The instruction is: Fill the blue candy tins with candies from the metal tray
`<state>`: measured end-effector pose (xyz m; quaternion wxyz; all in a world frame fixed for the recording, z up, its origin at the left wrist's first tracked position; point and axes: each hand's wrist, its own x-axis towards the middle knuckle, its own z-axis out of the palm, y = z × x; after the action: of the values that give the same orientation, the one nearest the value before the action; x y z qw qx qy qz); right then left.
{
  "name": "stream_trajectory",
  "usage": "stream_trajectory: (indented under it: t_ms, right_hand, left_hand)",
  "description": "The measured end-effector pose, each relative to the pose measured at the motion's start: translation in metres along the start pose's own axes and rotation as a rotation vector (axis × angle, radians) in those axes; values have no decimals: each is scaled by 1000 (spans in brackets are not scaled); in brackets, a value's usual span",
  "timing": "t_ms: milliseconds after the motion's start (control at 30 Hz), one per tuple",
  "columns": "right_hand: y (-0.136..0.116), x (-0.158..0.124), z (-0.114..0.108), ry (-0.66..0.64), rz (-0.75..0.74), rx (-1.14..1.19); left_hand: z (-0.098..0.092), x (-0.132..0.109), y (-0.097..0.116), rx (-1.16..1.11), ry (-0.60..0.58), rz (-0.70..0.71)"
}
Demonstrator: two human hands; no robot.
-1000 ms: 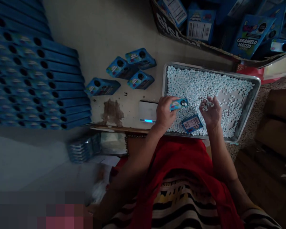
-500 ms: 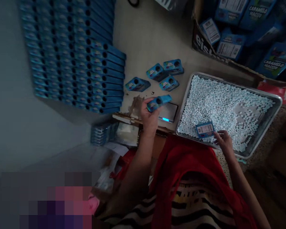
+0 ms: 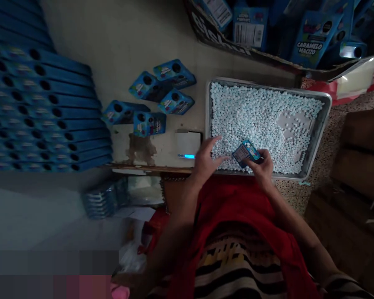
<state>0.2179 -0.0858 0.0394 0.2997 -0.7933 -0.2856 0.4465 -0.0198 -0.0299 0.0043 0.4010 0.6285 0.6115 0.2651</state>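
Pinched in my right hand (image 3: 263,168) is a small blue candy box (image 3: 245,153), tilted above the candies with its printed label side showing. My left hand (image 3: 208,160) reaches over the near left edge of the metal tray (image 3: 321,124), thumb and fingers apart, with nothing in it. Small white and pale blue candies (image 3: 243,112) cover most of the tray. Left of the tray lies a small scale (image 3: 188,143) with a lit display. Several blue boxes (image 3: 149,124) rest on the table beyond the scale.
Rows of stacked blue boxes (image 3: 50,112) fill the left side. A large carton (image 3: 218,39) full of flat blue boxes stands at the back right. Brown cartons (image 3: 361,128) are at the right, and the table edge (image 3: 149,168) runs near my body.
My left hand has put its box down among the others on the table and moved right to the tray. My right hand has taken hold of the box and lifted it off the candies.
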Motion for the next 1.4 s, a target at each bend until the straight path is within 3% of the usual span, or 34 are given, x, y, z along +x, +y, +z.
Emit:
stream_trajectory:
  t_ms: [67,133,200,300,433,533,600,667,800,900,967,1133,1300,1400]
  right_hand:
    - [-10,-1,-3,-14,-158,-56]
    - [-18,1,-5,-61,-299,-90]
    - [-22,4,-3,-59,-375,-131]
    - [-20,8,10,34,-388,-198]
    - [-18,7,36,101,-372,-279]
    - [-22,7,37,-58,-543,-361]
    - [-23,12,24,-265,-712,-388]
    - [-17,23,5,-329,-766,-411]
    - [13,58,-10,-12,-552,-593]
    - [29,84,8,-42,-516,-641]
    - [27,99,23,-126,-484,-535]
    - [-9,116,29,-184,-83,109]
    - [-66,85,14,-381,51,733]
    - [-98,63,19,-379,-13,851]
  left_hand:
    - [17,3,13,-157,-247,67]
    - [23,13,17,-245,-304,75]
    - [22,19,19,-283,-265,58]
    - [29,8,22,-303,-189,40]
    - [72,-15,27,-316,-56,-81]
    - [98,-7,26,-350,131,-204]
    - [98,7,24,-411,198,-199]
    - [87,20,22,-445,211,-157]
    - [60,26,24,-476,212,-94]
    - [56,22,24,-500,155,-150]
    - [56,20,22,-490,108,-212]
    - [40,26,21,-410,101,-153]
    - [24,34,27,-272,44,-15]
    - [25,35,31,-220,9,14]
